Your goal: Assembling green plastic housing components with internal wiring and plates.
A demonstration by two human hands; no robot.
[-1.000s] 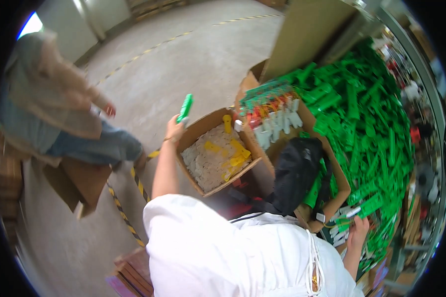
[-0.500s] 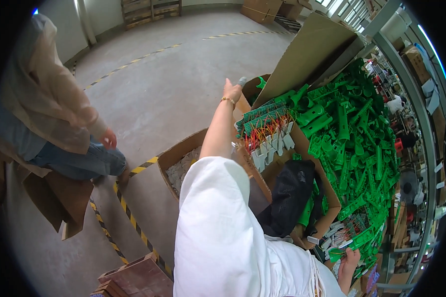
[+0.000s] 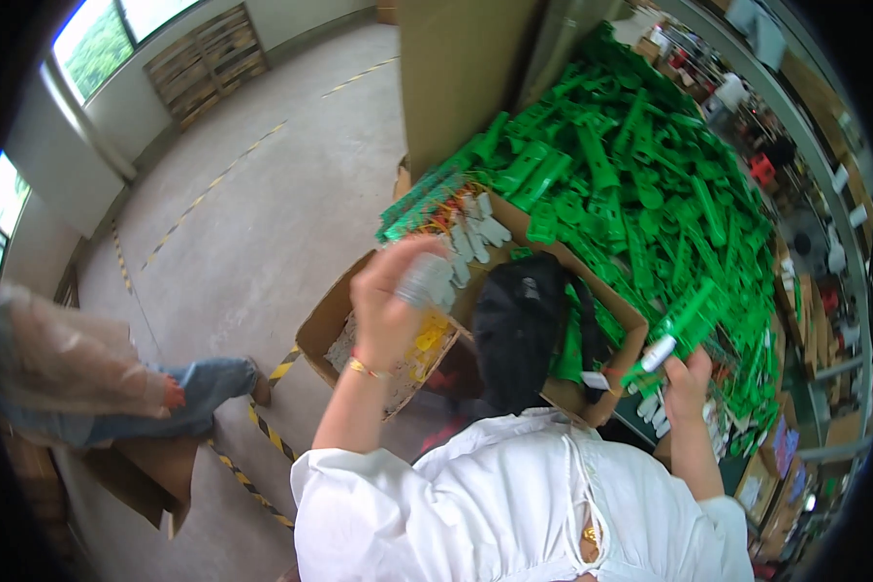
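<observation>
My right hand (image 3: 689, 383) grips a long green plastic housing (image 3: 691, 318) near its lower end. A white piece (image 3: 659, 353) sits against that housing. My left hand (image 3: 383, 306) is raised over the cardboard boxes at mid-left, blurred by motion with its fingers seemingly bent. Something grey (image 3: 423, 279) shows at its fingers; whether it is a finger covering or a held part cannot be made out. Just beyond this hand lie green circuit boards (image 3: 422, 204) with red and yellow wires and white tabs (image 3: 475, 231).
A large heap of green plastic housings (image 3: 640, 175) fills the right side. A black bag (image 3: 519, 330) rests in a cardboard box (image 3: 630, 335). Yellow pieces (image 3: 427, 344) lie in a box at left. Another person (image 3: 78, 378) is at far left. A tall cardboard flap (image 3: 456, 78) stands behind.
My left hand has come back from its far reach toward my body. The right hand has risen with a green housing now plainly seen in it. The view has shifted.
</observation>
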